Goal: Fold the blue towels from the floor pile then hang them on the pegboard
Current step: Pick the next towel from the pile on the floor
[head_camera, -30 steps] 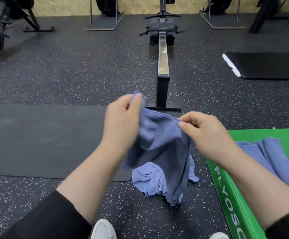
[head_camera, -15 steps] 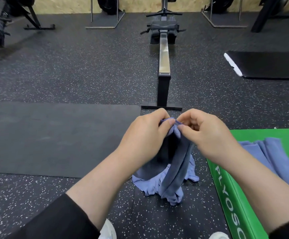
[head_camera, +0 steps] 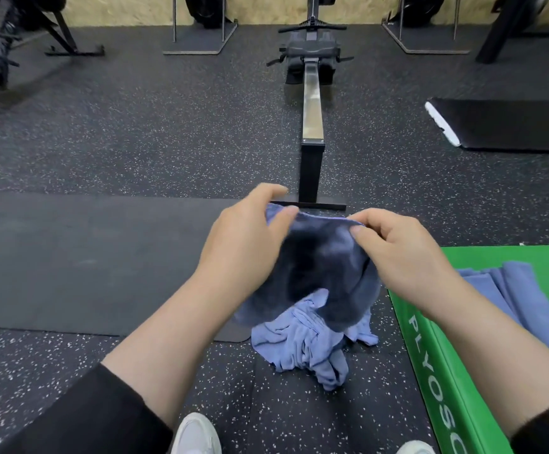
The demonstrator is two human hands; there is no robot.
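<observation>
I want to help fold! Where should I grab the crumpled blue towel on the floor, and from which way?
Come from above. The crumpled towel lies bunched in ridges on the floor, so pinch a raised fold or the loose corner on its right side, then lift and shake it out to find the edge. The left hand and right hand show how: they pinch the held towel along its top edge, letting it hang.

Speckled black rubber floor (head_camera: 135, 132) fills the frame; a rowing machine (head_camera: 312, 103) stands at upper centre, a black mat (head_camera: 70, 257) at left, a green box (head_camera: 456, 371) at lower right.
</observation>
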